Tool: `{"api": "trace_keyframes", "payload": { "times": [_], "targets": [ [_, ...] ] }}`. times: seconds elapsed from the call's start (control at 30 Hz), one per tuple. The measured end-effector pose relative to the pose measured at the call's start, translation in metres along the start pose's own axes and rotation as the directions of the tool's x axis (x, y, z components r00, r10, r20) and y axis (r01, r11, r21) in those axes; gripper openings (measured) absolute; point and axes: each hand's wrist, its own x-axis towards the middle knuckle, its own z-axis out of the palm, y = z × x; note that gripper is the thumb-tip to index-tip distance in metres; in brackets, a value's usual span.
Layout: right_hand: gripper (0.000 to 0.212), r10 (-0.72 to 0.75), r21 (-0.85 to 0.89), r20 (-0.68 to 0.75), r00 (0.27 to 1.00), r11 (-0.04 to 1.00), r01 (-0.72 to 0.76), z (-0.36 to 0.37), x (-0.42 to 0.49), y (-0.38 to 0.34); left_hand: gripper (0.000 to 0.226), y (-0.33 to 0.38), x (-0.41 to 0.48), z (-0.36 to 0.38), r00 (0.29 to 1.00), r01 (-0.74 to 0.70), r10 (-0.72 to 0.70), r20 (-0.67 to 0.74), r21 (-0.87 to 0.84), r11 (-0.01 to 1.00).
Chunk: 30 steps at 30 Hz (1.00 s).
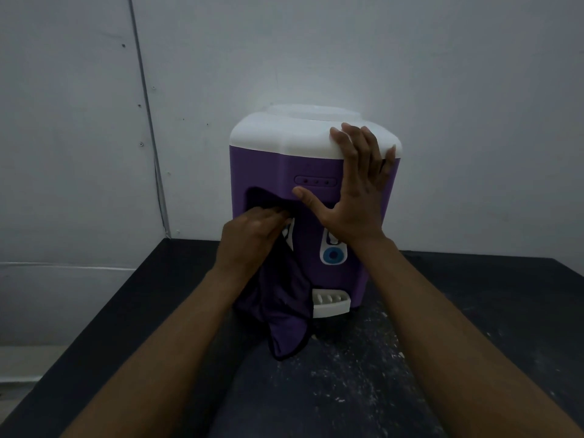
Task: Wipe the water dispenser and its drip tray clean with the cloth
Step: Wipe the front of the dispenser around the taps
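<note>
Nearest the viewer, a dark, white-flecked table (363, 374) is shown, onto which a purple cloth (281, 311) hangs down. The left end of the white drip tray (331, 303) is overlapped by its folds. Farther back, the cloth's upper part is gripped by the left hand (249, 235), fingers curled, and pressed into the tap recess of the purple water dispenser (316, 165). To the right, the right hand (350, 191) is laid flat, fingers spread, against the dispenser's front and white lid (284, 134), with nothing held. A blue-ringed tap (332, 255) is seen beneath it. A pale wall (442, 58) is seen behind.
</note>
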Motion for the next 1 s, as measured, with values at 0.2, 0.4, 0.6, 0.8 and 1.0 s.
{"api": "trace_keyframes", "payload": {
  "times": [0.2,0.4,0.6,0.8,1.0],
  "targets": [
    [0.097,-0.007,0.009,0.017,1.000,1.000,0.007,-0.002,0.000,0.002,0.040,-0.022,-0.008,-0.009,0.981,-0.131,0.144,0.134,-0.100,0.986],
    [0.113,-0.049,-0.014,0.058,0.997,0.999,0.050,-0.004,0.000,0.005,0.050,-0.028,-0.007,-0.017,0.943,-0.270,0.263,0.205,0.006,0.963],
    [0.115,-0.024,-0.034,0.036,0.999,0.999,0.025,-0.001,0.000,0.002,0.043,-0.019,0.010,-0.019,0.922,-0.347,0.320,0.217,0.095,0.933],
    [0.105,-0.011,0.005,0.047,0.999,1.000,0.010,-0.005,0.000,0.001,0.018,0.006,0.019,-0.003,0.991,0.023,-0.018,0.135,-0.033,0.999],
    [0.092,-0.003,0.024,0.058,0.998,1.000,0.002,-0.008,-0.001,-0.001,0.037,-0.007,-0.019,0.004,0.950,0.312,-0.261,0.171,-0.506,0.804]
  ]
}}
